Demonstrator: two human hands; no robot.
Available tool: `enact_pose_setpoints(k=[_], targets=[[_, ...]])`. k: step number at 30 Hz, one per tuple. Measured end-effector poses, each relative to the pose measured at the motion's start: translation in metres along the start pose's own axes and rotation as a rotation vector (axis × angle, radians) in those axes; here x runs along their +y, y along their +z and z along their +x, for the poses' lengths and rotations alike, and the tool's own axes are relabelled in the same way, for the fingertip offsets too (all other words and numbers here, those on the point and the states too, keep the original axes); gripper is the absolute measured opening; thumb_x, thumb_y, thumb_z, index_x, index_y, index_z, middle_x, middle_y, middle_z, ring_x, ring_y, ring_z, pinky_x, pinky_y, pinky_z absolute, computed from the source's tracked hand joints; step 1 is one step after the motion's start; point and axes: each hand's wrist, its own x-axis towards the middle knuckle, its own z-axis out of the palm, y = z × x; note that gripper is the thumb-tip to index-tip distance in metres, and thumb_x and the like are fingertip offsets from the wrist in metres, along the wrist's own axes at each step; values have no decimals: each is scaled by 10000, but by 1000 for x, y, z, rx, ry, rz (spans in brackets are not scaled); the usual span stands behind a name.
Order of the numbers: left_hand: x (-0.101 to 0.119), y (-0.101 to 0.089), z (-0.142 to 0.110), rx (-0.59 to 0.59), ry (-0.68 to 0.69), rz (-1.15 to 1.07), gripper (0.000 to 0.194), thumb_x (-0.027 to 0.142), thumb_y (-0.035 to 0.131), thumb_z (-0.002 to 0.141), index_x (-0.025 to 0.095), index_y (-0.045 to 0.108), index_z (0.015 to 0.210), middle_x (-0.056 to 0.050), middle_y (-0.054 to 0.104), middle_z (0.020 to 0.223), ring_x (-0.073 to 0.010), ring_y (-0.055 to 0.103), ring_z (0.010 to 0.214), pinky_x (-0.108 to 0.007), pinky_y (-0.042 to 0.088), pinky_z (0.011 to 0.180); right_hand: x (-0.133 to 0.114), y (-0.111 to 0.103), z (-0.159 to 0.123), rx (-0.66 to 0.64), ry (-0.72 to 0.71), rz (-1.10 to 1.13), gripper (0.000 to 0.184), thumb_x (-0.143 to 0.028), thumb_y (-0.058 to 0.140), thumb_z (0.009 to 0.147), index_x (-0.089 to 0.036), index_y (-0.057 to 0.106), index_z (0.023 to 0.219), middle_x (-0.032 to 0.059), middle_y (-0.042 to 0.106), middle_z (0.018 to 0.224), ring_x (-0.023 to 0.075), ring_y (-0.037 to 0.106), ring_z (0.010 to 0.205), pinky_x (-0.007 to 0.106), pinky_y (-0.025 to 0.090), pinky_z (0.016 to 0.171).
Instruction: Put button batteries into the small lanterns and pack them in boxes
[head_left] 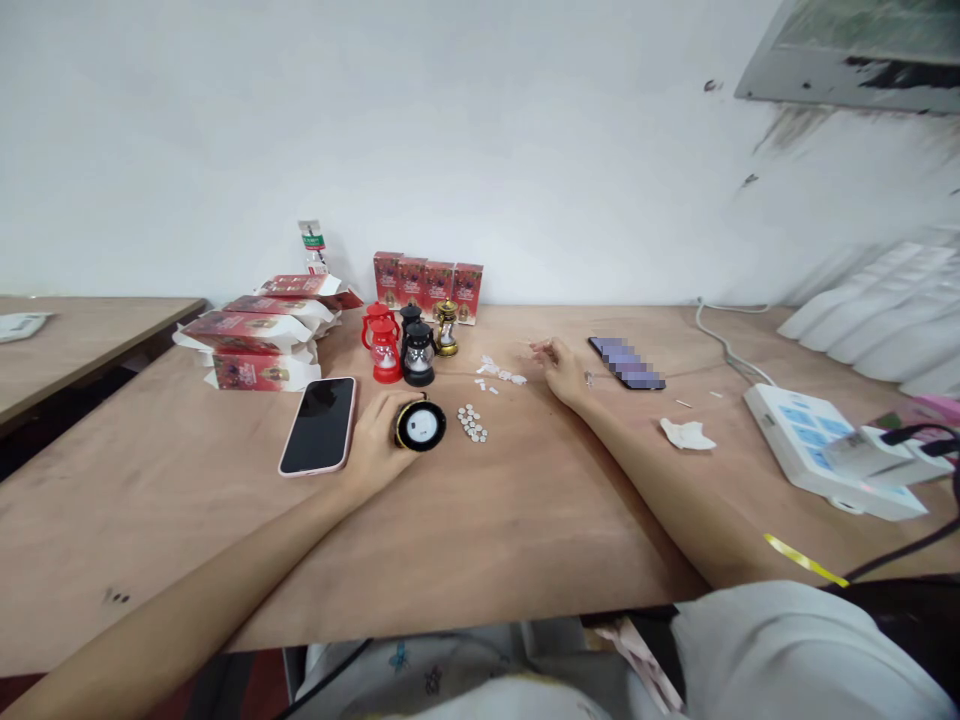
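Note:
My left hand (381, 437) is wrapped round a small gold-and-black lantern (421, 427), tipped so that its round base with a white disc faces me. Over the table to the right, my right hand (559, 368) has its fingertips drawn together; whatever is between them is too small to name. Just left of those fingers lie small white plastic tabs (504, 372). Several silver button cells (472, 424) are spread beside the held lantern. Behind it stand red lanterns (386, 352), black lanterns (418, 355) and a gold lantern (447, 330), all upright.
Open red cartons (259, 350) are piled at the left, with closed red boxes (427, 285) along the wall. A pink-edged phone (319, 425) lies by my left hand. Another phone (626, 363), crumpled tissue (688, 435) and a white power strip (810, 440) with cables are at the right.

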Motion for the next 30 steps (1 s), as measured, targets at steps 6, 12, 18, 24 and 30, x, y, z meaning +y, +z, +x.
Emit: enact_pose_setpoints(k=[6,12,18,24,30], targets=[[1,9,10,232,-622,-701,456,353,786,554,164,607,928,-65,677,969,-236,629,953,-416,492,898,-39,20,-13,-10,-12,24,155,-293,393,832,-201,511,873,30,567,811,163,519,705,330,450,731],[-3,4,17,293,-830,-1054,456,259,801,555,154,571,934,-65,659,958,-203,652,841,-394,561,748,-107,62,-61,-307,-24,277,313,-502,469,849,-215,445,969,8,533,846,139,516,701,290,448,686],[1,4,15,384,-810,-1038,609,202,772,588,332,474,1103,1,578,1159,-178,641,868,-381,587,686,-129,65,-85,-412,-168,316,377,-563,285,905,-218,411,992,7,499,792,136,472,613,299,438,634],[1,3,15,341,-820,-1081,450,246,767,589,274,551,983,9,605,1054,-179,637,830,-385,586,668,-118,67,-85,-368,-226,201,323,-448,340,918,-198,349,1122,48,508,924,137,493,643,337,474,686],[-1,7,13,371,-802,-1079,420,271,778,581,213,623,967,-11,656,944,-175,639,846,-345,569,746,-118,72,-88,-389,-273,149,645,-461,563,836,-217,245,1341,106,509,1118,197,592,873,388,526,795]])
